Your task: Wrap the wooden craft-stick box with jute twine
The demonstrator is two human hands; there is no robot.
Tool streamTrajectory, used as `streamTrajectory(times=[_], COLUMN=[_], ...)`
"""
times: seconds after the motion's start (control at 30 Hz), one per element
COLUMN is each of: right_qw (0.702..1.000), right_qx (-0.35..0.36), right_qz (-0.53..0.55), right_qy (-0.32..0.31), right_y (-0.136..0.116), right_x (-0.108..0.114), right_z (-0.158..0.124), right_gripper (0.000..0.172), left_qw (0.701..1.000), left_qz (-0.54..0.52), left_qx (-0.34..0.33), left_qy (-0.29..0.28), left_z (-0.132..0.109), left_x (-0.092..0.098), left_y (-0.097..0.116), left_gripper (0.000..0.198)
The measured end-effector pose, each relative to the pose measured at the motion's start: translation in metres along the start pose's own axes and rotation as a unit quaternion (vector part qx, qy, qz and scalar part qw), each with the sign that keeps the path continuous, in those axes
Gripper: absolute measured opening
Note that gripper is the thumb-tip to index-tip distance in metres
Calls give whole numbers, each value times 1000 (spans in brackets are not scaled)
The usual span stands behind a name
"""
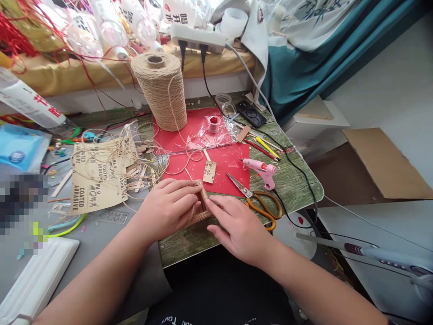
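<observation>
A small box-like frame of wooden sticks wrapped in jute twine (202, 204) lies on the green wood-grain table (297, 185) near its front edge. My left hand (169, 205) covers its left side, fingers curled over the top. My right hand (237, 225) presses its right side with fingertips on the frame. A strand of twine runs from the frame back over the red sheet (203, 149) toward the big jute spool (162, 90) standing upright at the back.
Orange-handled scissors (259, 201) and a pink glue gun (262, 170) lie right of my hands. Sandpaper sheets (96, 180), loose twine and wooden sticks are at left. A power strip (199, 38), bottles, a phone (251, 113) and cables sit behind.
</observation>
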State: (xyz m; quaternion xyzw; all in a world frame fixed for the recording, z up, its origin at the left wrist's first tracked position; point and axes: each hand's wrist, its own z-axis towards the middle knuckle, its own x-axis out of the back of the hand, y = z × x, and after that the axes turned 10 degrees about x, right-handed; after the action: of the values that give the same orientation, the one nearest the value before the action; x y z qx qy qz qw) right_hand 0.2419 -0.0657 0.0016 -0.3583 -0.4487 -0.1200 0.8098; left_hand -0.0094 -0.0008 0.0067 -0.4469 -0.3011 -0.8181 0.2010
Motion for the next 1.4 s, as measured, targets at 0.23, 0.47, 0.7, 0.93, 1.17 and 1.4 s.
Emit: streamTrajectory(times=[0.23, 0.47, 0.7, 0.93, 1.17, 1.4], right_qw=[998, 999, 999, 990, 980, 969], right_qx=[20, 8, -44, -89, -98, -115], right_qz=[-50, -32, 0, 106, 172, 196], right_qy=[-16, 7, 6, 24, 38, 97], right_y=[-2, -2, 2, 11, 19, 19], right_x=[-13, -15, -15, -18, -17, -21], right_z=[5, 7, 22, 39, 36, 30], right_gripper=[51, 48, 58, 57, 52, 49], left_qw=[998, 999, 998, 999, 1000, 1000], left_qz=[-30, -10, -1, -4, -5, 11], left_qx=[55, 45, 65, 44, 5, 6], left_qy=[-20, -16, 3, 1, 5, 9], left_z=[-1, -4, -5, -3, -3, -4], left_x=[-6, -8, -9, -7, -3, -4], left_y=[-1, 1, -4, -4, -6, -5], left_gripper=[11, 10, 8, 10, 7, 9])
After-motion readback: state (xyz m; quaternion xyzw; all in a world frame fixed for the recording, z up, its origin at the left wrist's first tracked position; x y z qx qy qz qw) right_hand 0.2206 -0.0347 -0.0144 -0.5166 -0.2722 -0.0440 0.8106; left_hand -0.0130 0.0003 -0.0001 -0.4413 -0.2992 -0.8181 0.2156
